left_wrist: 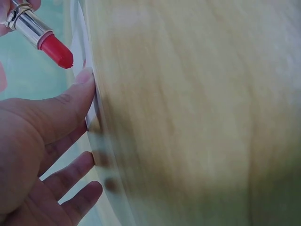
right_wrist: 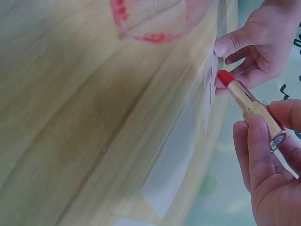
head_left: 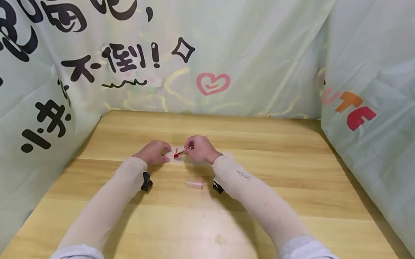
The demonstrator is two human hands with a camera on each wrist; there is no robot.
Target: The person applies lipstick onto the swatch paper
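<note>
My right hand (head_left: pixel 200 148) pinches an uncapped lipstick (head_left: pixel 179 153) between thumb and fingers. In the right wrist view the lipstick (right_wrist: pixel 254 108) has a gold tube and a red tip pointing toward the paper. White paper (right_wrist: pixel 171 162) lies on the table, with a red mark on it beside the tip. My left hand (head_left: pixel 154 152) rests its thumb and fingertips on the paper's left side. In the left wrist view the fingers of the left hand (left_wrist: pixel 42 136) are spread and loosely bent, and the red tip of the lipstick (left_wrist: pixel 57 51) is just above the thumb.
A clear pinkish cap (head_left: pixel 195 184) lies on its side on the wooden table (head_left: pixel 203 229), between the forearms. A printed cloth (head_left: pixel 252 50) hangs behind the table and along both sides. Black wrist cameras (head_left: pixel 147 181) sit under the sleeves.
</note>
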